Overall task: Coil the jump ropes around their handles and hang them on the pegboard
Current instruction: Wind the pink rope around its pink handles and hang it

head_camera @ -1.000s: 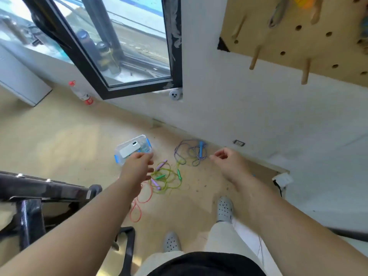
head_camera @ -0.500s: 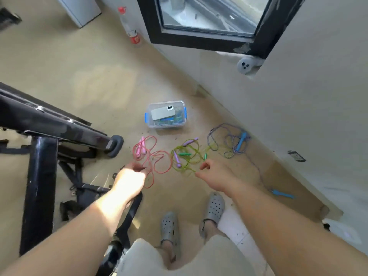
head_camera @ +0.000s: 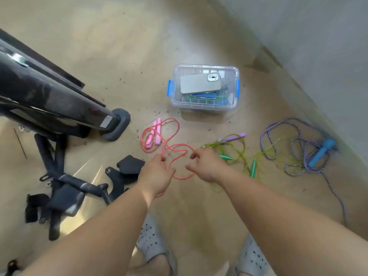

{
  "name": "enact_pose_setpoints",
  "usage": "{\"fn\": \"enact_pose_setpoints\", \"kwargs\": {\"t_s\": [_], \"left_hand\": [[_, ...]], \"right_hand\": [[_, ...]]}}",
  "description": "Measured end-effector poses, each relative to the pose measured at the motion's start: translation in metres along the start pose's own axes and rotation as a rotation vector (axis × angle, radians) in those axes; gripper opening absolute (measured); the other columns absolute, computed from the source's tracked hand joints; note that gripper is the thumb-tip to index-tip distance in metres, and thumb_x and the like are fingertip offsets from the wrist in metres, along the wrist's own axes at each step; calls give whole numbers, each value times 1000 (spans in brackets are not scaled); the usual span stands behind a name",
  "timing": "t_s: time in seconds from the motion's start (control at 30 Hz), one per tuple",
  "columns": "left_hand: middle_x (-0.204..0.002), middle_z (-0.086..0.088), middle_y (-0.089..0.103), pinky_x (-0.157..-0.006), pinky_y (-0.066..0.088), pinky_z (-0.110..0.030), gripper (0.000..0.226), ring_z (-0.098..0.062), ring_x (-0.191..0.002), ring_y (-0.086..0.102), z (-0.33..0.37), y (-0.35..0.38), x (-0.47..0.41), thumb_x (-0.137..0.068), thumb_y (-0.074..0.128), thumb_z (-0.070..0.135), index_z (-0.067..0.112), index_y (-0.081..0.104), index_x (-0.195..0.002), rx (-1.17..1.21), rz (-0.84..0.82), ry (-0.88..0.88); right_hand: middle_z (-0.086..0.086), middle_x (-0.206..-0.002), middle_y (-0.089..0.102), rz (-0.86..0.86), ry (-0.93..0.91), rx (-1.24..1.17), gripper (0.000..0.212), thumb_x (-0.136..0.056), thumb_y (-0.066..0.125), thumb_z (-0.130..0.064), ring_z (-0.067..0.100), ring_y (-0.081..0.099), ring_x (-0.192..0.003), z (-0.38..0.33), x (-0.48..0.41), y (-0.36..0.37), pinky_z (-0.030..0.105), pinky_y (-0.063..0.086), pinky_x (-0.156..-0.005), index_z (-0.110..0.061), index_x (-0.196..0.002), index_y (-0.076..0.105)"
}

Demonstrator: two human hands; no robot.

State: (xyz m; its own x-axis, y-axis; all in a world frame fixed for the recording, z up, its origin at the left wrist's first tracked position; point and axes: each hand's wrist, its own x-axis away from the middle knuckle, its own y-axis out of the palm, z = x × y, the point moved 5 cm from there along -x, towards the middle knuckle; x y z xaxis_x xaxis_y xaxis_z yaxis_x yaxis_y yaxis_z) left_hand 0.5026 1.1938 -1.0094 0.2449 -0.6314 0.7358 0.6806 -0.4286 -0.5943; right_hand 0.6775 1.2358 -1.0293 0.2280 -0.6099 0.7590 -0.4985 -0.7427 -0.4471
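Both your hands, left (head_camera: 157,174) and right (head_camera: 207,166), have dropped since half a second ago and now hover close together over the pink jump rope (head_camera: 179,145) on the floor (head_camera: 119,46), fingers loosely curled, gripping nothing. Pickup looks imminent; coiling not begun. Its pink handles (head_camera: 159,134) lie side by side beyond the loops, long axes pointing toward the clear box (head_camera: 199,105).

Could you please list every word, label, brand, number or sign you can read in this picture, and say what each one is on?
No text can be read in this picture.
Silver sticker on the black machine bar: too blurred to read.
Grey-green phone case on the clear plastic box: no lettering shows.
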Motion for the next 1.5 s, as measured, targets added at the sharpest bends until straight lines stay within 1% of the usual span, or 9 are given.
{"fn": "enact_pose_setpoints", "kwargs": {"t_s": [0.17,0.4,0.57,0.67,0.8,1.0,1.17,1.3,1.5], "left_hand": [[-130,-8,61,-80,45,-33,49,-29,-109,60,-58,18,-124,-95,56,31,22,48,-142,-149,68,43],[-161,-12,25,-112,38,-44,40,-36,-137,40,-98,33,-245,-103,43,37,40,51,-142,-562,-45,178],[-168,-7,-13,-121,29,-44,48,-33,-153,20,-114,47,-270,-101,46,37,46,41,-148,-566,-76,175],[-168,-10,-2,-120,29,-43,49,-32,-153,19,-114,51,-273,-99,51,27,42,47,-146,-507,-64,188],[-141,-11,36,-108,42,-43,37,-35,-125,46,-114,50,-277,-93,59,24,36,62,-127,-503,22,185],[-96,-4,50,-72,39,-35,12,-29,-88,52,-107,57,-256,-93,53,17,24,64,-95,-462,121,262],[-65,3,46,-54,30,-30,31,-23,-65,41,-69,39,-214,-83,51,-3,22,42,-68,-200,145,294],[-72,-1,51,-58,36,-32,37,-24,-65,43,-37,9,-148,-76,50,-10,25,40,-68,-49,131,263],[-84,-5,61,-56,45,-24,39,-22,-68,55,24,-29,25,-88,51,-8,26,59,-70,-30,41,213]], "right_hand": [[5,-144,48,-13,-83,165,59,-87,62,-53,29,47,-132,13,-112,61,43,37,-112,-31,-141,50],[5,-164,23,-98,-217,356,48,-91,54,-54,30,19,-149,4,-212,105,46,23,-119,-44,-138,52],[2,-153,33,-112,-318,576,50,-95,45,-46,31,25,-142,1,-229,133,54,20,-116,-43,-145,44],[4,-132,47,-73,-379,746,45,-93,48,-23,31,40,-127,0,-224,141,51,31,-109,-24,-137,55],[5,-117,51,-43,-381,503,29,-94,50,-20,33,59,-107,6,-224,138,37,44,-81,-15,-119,66],[-2,-116,61,29,-447,310,34,-88,54,-9,25,61,-108,25,-200,116,33,48,-87,-25,-110,75],[-13,-84,60,171,-457,1,25,-80,49,-18,18,61,-90,27,-140,64,38,50,-85,-32,-72,68],[-9,-77,66,265,-466,-174,18,-76,54,-11,15,61,-79,13,-44,0,33,48,-73,-18,-69,69],[-7,-74,66,221,-401,-275,25,-76,53,-12,6,56,-69,-23,145,-94,22,41,-63,-32,-65,61]]}}
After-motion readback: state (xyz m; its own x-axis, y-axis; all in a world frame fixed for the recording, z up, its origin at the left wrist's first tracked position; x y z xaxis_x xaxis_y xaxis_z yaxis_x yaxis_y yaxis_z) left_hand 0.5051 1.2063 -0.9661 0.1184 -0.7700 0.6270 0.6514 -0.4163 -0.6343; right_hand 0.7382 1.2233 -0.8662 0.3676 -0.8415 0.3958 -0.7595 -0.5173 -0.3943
